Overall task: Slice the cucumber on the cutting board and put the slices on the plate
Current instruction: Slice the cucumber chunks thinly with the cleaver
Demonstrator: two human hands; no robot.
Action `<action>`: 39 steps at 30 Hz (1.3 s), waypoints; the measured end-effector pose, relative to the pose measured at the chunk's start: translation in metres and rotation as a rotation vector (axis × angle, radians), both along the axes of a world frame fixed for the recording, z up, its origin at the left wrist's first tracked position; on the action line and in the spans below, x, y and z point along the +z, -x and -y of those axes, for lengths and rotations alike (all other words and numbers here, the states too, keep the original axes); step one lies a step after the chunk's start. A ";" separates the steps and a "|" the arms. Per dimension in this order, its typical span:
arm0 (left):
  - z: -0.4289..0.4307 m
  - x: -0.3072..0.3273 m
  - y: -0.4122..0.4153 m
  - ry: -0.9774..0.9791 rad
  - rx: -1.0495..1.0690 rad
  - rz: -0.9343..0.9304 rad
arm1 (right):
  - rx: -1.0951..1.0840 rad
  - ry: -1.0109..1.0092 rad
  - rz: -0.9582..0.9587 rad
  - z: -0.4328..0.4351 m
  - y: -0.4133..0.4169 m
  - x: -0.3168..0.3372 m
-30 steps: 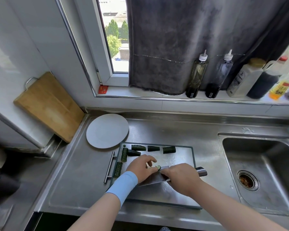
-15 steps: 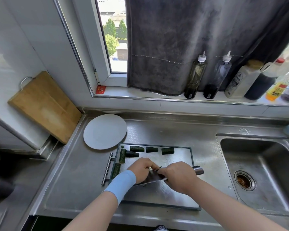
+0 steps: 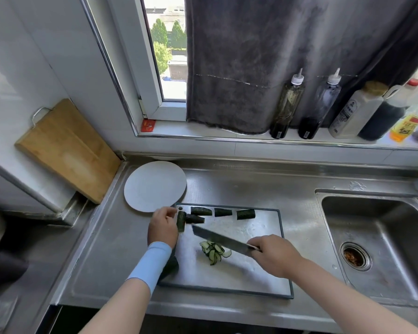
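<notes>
Your right hand (image 3: 273,255) is clenched round the handle of the knife (image 3: 217,238). The blade hangs tilted above the cutting board (image 3: 263,276), tip toward the far left, just over the fanned pile of slices (image 3: 214,252). Your left hand (image 3: 163,227) has its fingers curled on a cucumber chunk (image 3: 181,221) near the board's far left corner and looks to be pinching it. Four more chunks (image 3: 223,212) show along the far edge, one just beside the pinched piece. The plate (image 3: 155,186) sits on the tabletop (image 3: 239,184) just beyond that corner, with no slice on it.

The step in hand, as I judge it, is fetching the next chunk for cutting. Carry it to a bare part of the board, apart from the cut pile, so fresh slices do not tangle with the old. If it has a flat cut face, lay that face down so it cannot roll. Keep the blade raised and its edge turned away from your left wrist while that hand passes beneath. Then tuck your fingertips back and let the knuckles guide the blade. Wet slices will probably cling to the steel, so wipe them off against the board, not with a finger.
</notes>
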State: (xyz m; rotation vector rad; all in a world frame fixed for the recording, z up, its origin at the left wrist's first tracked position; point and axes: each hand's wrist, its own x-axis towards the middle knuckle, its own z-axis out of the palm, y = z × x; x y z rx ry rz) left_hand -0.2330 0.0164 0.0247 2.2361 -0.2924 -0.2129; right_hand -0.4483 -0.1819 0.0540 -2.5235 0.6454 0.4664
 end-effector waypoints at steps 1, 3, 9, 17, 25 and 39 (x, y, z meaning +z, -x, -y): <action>-0.001 -0.007 0.004 -0.057 -0.033 -0.050 | -0.079 -0.050 -0.001 0.000 0.003 -0.003; 0.000 -0.023 0.020 -0.218 -0.230 -0.201 | -0.235 -0.153 0.022 -0.001 0.007 -0.008; 0.025 -0.052 0.060 -0.632 -0.523 -0.213 | -0.448 -0.299 0.085 -0.010 0.016 -0.010; 0.071 -0.054 0.082 -0.468 -0.509 -0.292 | -0.513 -0.302 0.127 -0.008 0.031 -0.010; 0.072 -0.042 0.068 -0.138 -0.326 -0.467 | -0.488 -0.279 0.113 -0.010 0.040 -0.009; 0.043 -0.033 0.052 -0.130 -0.258 -0.259 | -0.333 -0.143 -0.029 -0.040 0.049 -0.026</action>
